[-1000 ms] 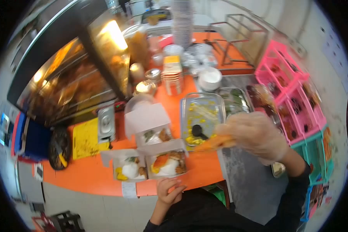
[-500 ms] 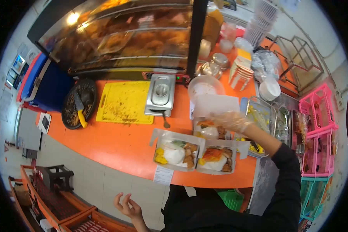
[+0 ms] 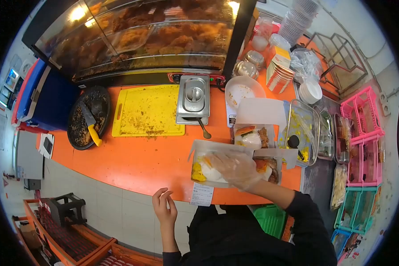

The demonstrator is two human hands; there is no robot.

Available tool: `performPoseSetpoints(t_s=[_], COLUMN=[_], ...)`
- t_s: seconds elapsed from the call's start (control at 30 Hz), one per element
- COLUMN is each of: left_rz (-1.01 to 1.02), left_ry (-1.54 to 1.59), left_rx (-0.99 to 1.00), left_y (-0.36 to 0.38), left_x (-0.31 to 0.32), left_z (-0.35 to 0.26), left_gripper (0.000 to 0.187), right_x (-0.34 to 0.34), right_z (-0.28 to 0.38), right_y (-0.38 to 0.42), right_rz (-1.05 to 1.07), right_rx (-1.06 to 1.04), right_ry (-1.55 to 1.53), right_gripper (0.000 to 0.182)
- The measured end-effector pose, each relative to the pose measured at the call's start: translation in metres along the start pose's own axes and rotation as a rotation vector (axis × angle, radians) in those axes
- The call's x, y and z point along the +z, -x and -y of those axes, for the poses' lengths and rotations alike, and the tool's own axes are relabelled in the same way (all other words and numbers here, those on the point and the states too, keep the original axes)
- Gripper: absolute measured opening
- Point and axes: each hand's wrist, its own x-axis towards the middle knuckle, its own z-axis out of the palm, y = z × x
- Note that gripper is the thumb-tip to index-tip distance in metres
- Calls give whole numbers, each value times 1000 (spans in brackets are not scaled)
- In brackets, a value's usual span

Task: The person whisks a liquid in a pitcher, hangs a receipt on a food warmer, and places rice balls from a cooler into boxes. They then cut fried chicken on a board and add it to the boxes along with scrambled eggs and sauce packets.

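Observation:
My right hand (image 3: 237, 169), in a clear plastic glove, is over the front left white food box (image 3: 221, 146). Its fingers are drawn together above the rice, with a bit of orange-red at the tips that I cannot make out. Yellow food (image 3: 199, 173) fills that box's left corner. Partly behind my wrist stands the front right food box (image 3: 288, 154), with brown meat and something red. A third open food box (image 3: 260, 111) sits behind them, holding rice, meat and red topping. My bare left hand (image 3: 165, 206) hangs empty by the counter's front edge, fingers loosely bent and apart.
A yellow cutting board (image 3: 148, 108) with crumbs and a black pan (image 3: 77, 128) with a yellow-handled knife (image 3: 89, 122) lie left. Behind are a lidded steel container (image 3: 193, 95) and a glass food warmer (image 3: 164, 37). Right stands a tray (image 3: 312, 146) of yellow food.
My right hand has moved from the back box to the front left box. My left hand has risen and moved right, toward the counter edge. The view has shifted slightly.

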Motion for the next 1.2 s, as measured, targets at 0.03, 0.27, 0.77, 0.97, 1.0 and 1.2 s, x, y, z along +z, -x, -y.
performPoseSetpoints(t_s=[0.03,0.27,0.77,0.97,1.0,1.2], left_rz=[11,86,418,360,322,350], left_ry=[1,133,1055,1109,1159,445], left_rx=[7,-79,-300,-332,-351,-376], left_y=[3,7,-13,4,6,29], left_x=[0,16,152,157,155,110], left_z=[-1,-10,-9,-17,-16,-9], left_gripper=[19,19,63,66,66,55], right_x=[23,58,-33,-106,-113,-54], right_z=[-5,3,-52,-136,-136,-109], right_y=[-1,12,217,159,160,256], right_rz=[-124,35,-976,-743,-690,423], right_rx=[-34,288,747,744,810,1177], right_ry=[173,27,-302,-232,-263,-305], right_gripper=[20,34,12,15,17,33])
